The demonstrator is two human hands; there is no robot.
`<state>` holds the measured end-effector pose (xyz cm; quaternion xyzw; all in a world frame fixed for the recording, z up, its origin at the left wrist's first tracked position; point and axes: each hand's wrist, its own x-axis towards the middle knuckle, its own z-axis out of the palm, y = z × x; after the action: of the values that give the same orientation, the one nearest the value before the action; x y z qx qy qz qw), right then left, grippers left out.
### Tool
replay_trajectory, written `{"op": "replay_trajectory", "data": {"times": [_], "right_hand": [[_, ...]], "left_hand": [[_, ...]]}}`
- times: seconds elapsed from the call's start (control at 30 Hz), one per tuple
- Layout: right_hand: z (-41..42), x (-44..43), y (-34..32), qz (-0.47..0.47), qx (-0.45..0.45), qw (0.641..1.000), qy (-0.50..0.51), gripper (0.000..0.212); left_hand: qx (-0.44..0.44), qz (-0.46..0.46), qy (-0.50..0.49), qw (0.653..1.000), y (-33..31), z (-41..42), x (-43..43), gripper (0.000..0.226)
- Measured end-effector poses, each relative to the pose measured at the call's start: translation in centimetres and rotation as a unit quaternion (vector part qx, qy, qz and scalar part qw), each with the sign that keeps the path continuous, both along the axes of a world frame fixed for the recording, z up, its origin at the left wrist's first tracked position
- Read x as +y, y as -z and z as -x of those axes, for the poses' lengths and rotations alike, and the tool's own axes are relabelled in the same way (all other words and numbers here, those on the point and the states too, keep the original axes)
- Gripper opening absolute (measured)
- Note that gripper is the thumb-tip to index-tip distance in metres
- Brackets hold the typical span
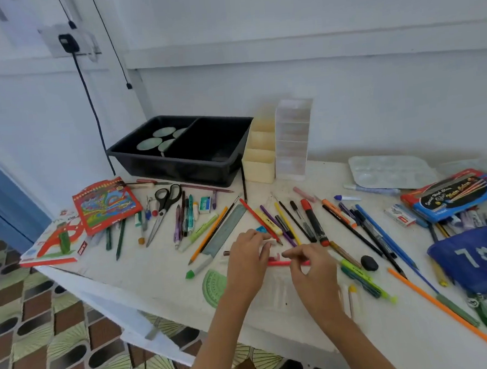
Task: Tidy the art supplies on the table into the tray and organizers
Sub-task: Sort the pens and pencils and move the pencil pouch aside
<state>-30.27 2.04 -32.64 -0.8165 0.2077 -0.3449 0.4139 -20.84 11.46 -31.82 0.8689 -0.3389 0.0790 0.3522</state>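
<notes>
**Left hand and right hand meet over the pink pen**

My left hand was curled, its fingertips pinching a small white piece too blurred to name. My right hand was nearly closed, thumb and forefinger seemingly nipped on the pink pen, which lay flat on the tabletop. I judged both hands worked together because pen and piece belonged to each other, perhaps barrel and cap. The black tray, cream organizer and clear organizer stood well apart at the back wall.
</notes>
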Motion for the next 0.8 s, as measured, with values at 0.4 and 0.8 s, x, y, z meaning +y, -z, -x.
{"op": "replay_trajectory", "data": {"times": [0.4,0.8], "right_hand": [[-1.5,-0.7,0.3,-0.043,0.045,0.997,0.045,0.034],[-2.3,-7.9,-1.4,-0.024,0.043,0.99,0.131,0.021]], "left_hand": [[-0.042,-0.195,0.032,0.979,0.4,-3.0,-1.7,0.018],[0.137,0.127,0.101,0.977,-1.9,-2.6,-8.0,0.015]]}}
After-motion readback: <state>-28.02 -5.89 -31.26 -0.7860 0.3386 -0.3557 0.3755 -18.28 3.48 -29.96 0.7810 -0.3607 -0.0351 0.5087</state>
